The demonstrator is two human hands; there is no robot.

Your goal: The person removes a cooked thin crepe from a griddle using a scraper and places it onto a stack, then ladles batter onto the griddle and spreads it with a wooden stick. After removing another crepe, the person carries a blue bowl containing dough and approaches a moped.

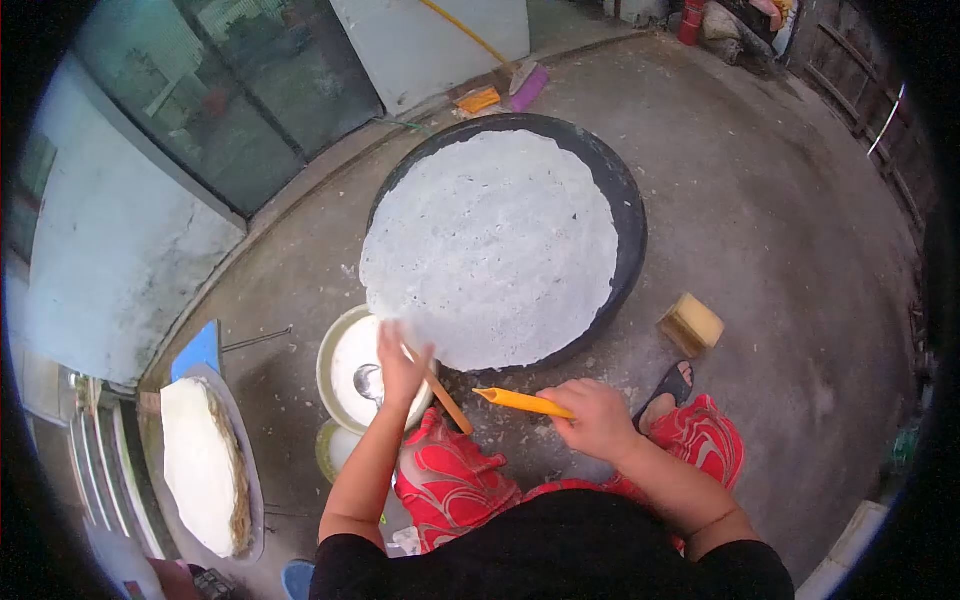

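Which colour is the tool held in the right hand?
The tool is orange-yellow; the head view shows it.

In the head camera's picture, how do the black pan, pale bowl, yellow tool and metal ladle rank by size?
1. Black pan
2. Pale bowl
3. Yellow tool
4. Metal ladle, judged by its visible part

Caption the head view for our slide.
Yellow tool in right hand, blurred left hand near bowl, white sheet on pan.
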